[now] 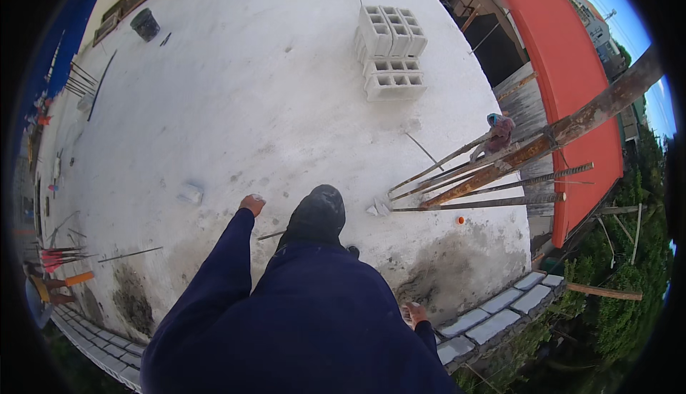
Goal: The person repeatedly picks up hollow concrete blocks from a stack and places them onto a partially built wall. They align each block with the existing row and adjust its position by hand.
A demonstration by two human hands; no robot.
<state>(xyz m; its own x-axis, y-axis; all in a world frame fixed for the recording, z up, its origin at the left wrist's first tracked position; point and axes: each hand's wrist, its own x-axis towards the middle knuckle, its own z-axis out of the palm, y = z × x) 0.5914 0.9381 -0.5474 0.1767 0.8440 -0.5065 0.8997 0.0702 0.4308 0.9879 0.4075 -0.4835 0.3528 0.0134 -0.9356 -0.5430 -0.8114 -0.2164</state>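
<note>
My left hand (252, 204) is held out at my left side above the pale concrete slab (236, 101), its fingers curled. At my right hip, my right hand (412, 315) also has curled fingers, near a row of grey blocks at the slab's edge. Both hands look whitish at the fingers; what they hold, if anything, is too small to make out. A dark-clad leg (314, 215) reaches forward between them. Beyond the left hand lies a small pale object (191, 192), its kind unclear.
Hollow concrete blocks (391, 51) are stacked ahead. To the right, rusty rebars (493, 172) lean out near an orange-red roof (579, 108), with a small orange cap (461, 220) close by. Laid blocks (493, 326) line the near edge. A black bucket (145, 25) stands far left.
</note>
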